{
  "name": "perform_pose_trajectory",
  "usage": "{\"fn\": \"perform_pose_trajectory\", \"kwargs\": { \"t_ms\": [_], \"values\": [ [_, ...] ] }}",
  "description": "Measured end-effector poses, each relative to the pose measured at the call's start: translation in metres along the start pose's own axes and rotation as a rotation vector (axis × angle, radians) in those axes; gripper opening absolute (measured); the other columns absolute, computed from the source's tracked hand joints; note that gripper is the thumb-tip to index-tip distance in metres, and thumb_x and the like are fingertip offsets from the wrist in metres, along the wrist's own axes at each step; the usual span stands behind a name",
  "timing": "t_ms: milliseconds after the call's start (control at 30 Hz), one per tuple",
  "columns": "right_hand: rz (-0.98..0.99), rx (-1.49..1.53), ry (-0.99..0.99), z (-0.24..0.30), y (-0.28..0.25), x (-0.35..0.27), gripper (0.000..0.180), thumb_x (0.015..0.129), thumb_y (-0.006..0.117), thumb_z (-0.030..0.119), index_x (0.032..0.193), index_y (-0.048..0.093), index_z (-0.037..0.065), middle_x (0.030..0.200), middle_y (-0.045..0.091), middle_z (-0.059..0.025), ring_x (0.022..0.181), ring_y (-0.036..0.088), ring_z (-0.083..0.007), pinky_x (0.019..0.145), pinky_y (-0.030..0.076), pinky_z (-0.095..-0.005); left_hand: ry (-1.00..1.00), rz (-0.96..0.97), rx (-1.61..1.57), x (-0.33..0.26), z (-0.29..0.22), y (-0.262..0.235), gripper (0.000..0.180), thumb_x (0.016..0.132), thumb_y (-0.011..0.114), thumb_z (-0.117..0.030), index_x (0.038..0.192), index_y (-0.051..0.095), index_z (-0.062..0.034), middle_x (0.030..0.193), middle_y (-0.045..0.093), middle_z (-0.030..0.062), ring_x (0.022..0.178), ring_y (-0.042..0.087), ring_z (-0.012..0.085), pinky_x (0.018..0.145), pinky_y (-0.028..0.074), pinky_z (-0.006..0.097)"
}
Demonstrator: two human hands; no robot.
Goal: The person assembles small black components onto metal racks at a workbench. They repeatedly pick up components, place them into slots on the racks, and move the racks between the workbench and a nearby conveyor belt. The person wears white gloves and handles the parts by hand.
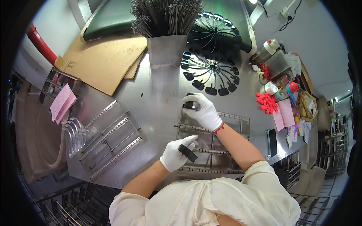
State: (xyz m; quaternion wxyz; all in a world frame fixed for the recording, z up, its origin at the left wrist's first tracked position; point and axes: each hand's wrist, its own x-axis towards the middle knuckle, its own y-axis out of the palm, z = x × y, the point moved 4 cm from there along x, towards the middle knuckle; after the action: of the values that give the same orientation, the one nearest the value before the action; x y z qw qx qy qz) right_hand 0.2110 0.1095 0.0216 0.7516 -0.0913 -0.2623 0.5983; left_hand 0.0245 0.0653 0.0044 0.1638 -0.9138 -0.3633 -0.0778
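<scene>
white cotton gloves cover both hands. the left hand pinches a small black clip between thumb and fingers, held just above the near end of a toothed metal rack lying flat near the worktop's near edge. the right hand reaches to the rack's far end, fingers closed around another black piece pressed there, probably to seat it on the teeth. a second rack lies toward the left edge, beside a stack of clear dishes. at the far edge a grey metal bin stands upright, packed with thin wire rods so they stay bundled. a black wire wheel carrying clips lies just beside it.
</scene>
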Motion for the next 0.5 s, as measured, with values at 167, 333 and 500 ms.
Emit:
{"fn": "perform_pose_trajectory", "kwargs": {
  "t_ms": [167,333,500],
  "values": [
    [0.016,-0.351,-0.097,0.026,-0.006,-0.002,0.039,0.071,0.085,0.009,0.108,0.075,0.016,0.119,0.067,-0.0111,0.105,0.068,-0.0295,0.093,0.057,-0.0357,-0.024,-0.017,0.010,-0.001,0.001,0.000,0.031,0.099,0.062,-0.007,0.129,0.063,-0.0022,0.097,0.076,0.0144,0.084,0.075,0.0300,0.076,0.059,0.036],
    [0.023,-0.297,0.029,0.013,-0.031,-0.018,0.044,0.072,0.089,0.021,0.115,0.077,0.023,0.125,0.068,-0.0139,0.076,0.073,-0.0200,0.078,0.059,-0.0327,-0.019,-0.026,0.008,0.000,0.002,0.001,0.031,0.099,0.062,-0.009,0.130,0.063,-0.0019,0.097,0.076,0.0143,0.082,0.074,0.0299,0.075,0.059,0.036],
    [0.003,-0.317,-0.064,0.002,-0.056,-0.030,0.043,0.072,0.089,0.020,0.114,0.077,0.021,0.130,0.067,-0.0175,0.060,0.069,-0.0150,0.070,0.059,-0.0293,-0.010,-0.023,0.005,0.002,0.000,0.001,0.030,0.100,0.062,-0.008,0.129,0.063,-0.0018,0.097,0.075,0.0142,0.081,0.074,0.0297,0.074,0.059,0.036]
  ]
}}
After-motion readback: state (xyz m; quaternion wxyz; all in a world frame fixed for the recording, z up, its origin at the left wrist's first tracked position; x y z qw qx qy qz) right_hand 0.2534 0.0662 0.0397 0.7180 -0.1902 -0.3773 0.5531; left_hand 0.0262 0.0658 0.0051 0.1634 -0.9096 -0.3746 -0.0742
